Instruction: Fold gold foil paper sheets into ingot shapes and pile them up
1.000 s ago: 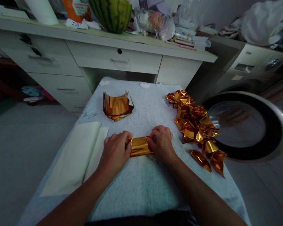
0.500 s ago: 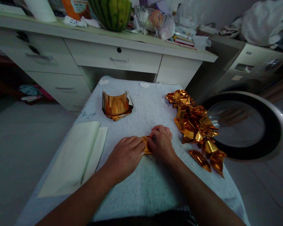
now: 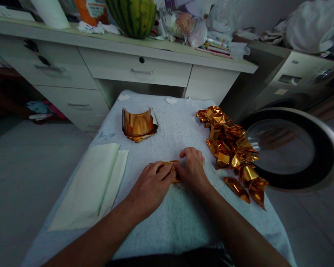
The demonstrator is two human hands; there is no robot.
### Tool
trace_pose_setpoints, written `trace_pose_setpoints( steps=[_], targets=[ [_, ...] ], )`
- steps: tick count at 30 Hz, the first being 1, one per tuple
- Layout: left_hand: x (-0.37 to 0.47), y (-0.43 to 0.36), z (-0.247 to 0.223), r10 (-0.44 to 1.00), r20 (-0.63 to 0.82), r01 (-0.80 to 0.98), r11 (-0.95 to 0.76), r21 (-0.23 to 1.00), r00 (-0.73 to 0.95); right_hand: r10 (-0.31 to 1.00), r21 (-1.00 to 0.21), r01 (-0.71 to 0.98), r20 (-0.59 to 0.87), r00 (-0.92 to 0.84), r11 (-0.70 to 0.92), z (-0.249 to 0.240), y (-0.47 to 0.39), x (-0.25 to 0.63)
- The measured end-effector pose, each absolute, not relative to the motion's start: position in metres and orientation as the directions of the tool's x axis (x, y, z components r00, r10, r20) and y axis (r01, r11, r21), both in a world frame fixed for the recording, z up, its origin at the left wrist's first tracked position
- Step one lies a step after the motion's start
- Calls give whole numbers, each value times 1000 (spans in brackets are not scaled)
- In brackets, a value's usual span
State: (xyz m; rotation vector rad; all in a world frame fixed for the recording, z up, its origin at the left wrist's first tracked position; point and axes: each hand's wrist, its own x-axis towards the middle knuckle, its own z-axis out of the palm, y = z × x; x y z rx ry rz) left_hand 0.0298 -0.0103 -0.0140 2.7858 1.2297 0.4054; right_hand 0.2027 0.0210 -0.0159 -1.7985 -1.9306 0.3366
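Our left hand (image 3: 152, 181) lies across the gold foil strip (image 3: 177, 179) on the surface (image 3: 169, 126); our right hand (image 3: 194, 167) touches it alongside. Whether either grips, we cannot tell.

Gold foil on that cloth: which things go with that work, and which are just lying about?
Seem to belong to the work: gold foil piece under the left hand, curved foil sheets, crinkled foil pieces.

Seem just lying about: watermelon, orange packet, white roll.
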Motion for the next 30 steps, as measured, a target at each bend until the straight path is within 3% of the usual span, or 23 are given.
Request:
trace_pose_setpoints(
  steps=[7,13,15,30],
  targets=[
    [32,-14,-15,741,217,729,-668,151,635,988,-506,857,152,-19,95,-14,22,204],
    [33,-14,-17,738,219,730,-671,129,639,967,-761,598,221,-124,250,-3,23,217],
    [33,-14,-17,741,212,732,-668,131,638,961,-795,541,203,-189,275,0,22,220],
    [29,-25,-21,738,159,737,-671,74,656,946,-714,632,139,-293,301,-5,25,226]
  ],
)
